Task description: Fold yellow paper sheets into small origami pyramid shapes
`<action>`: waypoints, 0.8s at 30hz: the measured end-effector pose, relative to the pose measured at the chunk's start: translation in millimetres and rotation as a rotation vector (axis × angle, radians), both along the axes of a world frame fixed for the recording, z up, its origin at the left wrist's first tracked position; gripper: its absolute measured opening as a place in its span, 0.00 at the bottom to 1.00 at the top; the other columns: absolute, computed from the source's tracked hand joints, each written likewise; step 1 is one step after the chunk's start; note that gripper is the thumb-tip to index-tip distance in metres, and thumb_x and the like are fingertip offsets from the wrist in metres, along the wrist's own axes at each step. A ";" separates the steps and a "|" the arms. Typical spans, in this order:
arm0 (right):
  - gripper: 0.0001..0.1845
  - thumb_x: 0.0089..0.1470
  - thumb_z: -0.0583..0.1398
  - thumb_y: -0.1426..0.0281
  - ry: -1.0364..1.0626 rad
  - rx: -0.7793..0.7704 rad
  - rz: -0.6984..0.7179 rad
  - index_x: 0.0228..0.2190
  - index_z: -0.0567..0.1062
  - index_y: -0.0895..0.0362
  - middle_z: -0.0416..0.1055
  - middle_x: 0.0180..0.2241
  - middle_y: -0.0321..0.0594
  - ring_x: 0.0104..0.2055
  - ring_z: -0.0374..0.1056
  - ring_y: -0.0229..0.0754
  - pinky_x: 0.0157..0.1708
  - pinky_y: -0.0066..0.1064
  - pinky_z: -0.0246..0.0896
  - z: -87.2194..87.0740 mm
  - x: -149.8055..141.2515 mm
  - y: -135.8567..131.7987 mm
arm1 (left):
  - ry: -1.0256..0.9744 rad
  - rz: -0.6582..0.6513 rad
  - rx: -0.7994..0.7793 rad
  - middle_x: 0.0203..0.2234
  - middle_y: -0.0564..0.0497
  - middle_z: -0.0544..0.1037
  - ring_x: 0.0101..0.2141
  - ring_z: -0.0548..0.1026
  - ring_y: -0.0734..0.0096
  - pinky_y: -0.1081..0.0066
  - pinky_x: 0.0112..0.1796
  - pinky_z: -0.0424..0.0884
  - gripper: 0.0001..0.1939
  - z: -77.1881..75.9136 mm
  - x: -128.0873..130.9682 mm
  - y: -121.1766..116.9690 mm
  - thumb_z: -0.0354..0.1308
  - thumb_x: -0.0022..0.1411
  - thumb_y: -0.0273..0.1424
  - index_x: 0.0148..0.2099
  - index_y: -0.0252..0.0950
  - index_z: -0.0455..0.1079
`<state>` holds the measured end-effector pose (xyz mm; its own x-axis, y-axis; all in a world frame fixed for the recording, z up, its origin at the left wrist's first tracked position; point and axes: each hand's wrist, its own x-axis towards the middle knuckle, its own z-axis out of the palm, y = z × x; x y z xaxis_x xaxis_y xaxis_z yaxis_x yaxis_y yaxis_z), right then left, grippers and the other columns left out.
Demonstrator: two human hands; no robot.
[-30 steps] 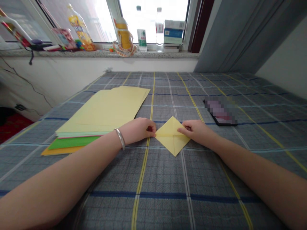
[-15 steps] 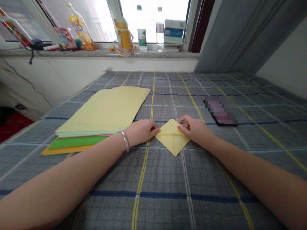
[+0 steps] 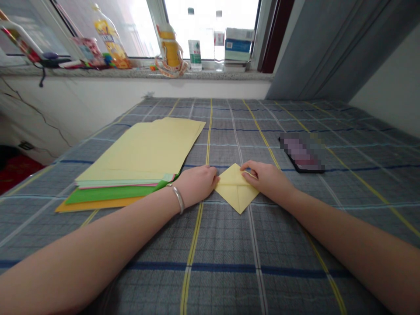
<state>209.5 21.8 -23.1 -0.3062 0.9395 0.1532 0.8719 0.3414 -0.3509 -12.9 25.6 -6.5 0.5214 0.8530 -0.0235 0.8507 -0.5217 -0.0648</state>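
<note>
A folded sheet of yellow paper (image 3: 236, 194) lies diamond-shaped on the checked cloth, with crease lines meeting near its middle. My left hand (image 3: 198, 181), a silver bangle on its wrist, is closed with thumb and curled fingers at the paper's left corner. At the right edge, my right hand (image 3: 267, 178) pinches the folded paper, its thumb lying on top and its index finger bent near the upper right side. The undersides of both grips are hidden.
To the left lies a stack of coloured paper (image 3: 141, 151), yellow on top, with green and orange edges below. A phone (image 3: 302, 153) rests at the right. Bottles and boxes, including a yellow bottle (image 3: 170, 48), stand on the windowsill (image 3: 131, 73) beyond the cloth (image 3: 223, 262).
My left hand has shifted right, closer over the paper's left corner. The right index finger has lifted and bent along the upper right edge. The paper's upper part has changed slightly.
</note>
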 end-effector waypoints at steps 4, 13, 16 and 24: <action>0.12 0.58 0.55 0.65 -0.019 -0.007 -0.032 0.40 0.75 0.53 0.68 0.24 0.34 0.26 0.60 0.37 0.25 0.29 0.45 0.5 -1.6 0.1 | 0.011 0.005 0.045 0.32 0.47 0.76 0.31 0.76 0.63 0.67 0.31 0.69 0.16 0.4 1.0 -2.8 0.42 0.69 0.35 0.39 0.34 0.69; 0.11 0.57 0.55 0.64 -0.034 0.012 -0.048 0.40 0.74 0.52 0.70 0.25 0.34 0.27 0.62 0.38 0.26 0.29 0.47 -1.4 -2.3 0.4 | -0.215 -0.404 0.172 0.55 0.42 0.68 0.57 0.64 0.60 0.59 0.57 0.61 0.20 -13.7 13.5 -6.5 0.43 0.70 0.34 0.59 0.33 0.61; 0.11 0.57 0.55 0.64 -0.023 0.011 -0.062 0.40 0.73 0.52 0.69 0.24 0.33 0.26 0.62 0.37 0.25 0.28 0.46 -1.8 -2.5 0.4 | -0.161 -0.408 0.048 0.65 0.43 0.55 0.66 0.47 0.59 0.55 0.63 0.45 0.28 -20.1 14.7 -1.6 0.40 0.71 0.39 0.67 0.31 0.49; 0.13 0.56 0.56 0.59 0.093 -0.096 -0.035 0.38 0.74 0.53 0.68 0.21 0.32 0.24 0.62 0.37 0.25 0.29 0.49 -0.5 7.4 5.3 | -0.065 -0.367 -0.103 0.68 0.43 0.43 0.67 0.41 0.62 0.56 0.64 0.36 0.33 -17.4 14.4 -0.7 0.34 0.71 0.46 0.70 0.33 0.40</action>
<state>216.9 27.0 -23.6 -0.2616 0.9611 0.0885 0.8452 0.2724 -0.4599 1.5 24.9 -23.9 0.7945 0.6047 -0.0558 0.6071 -0.7929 0.0517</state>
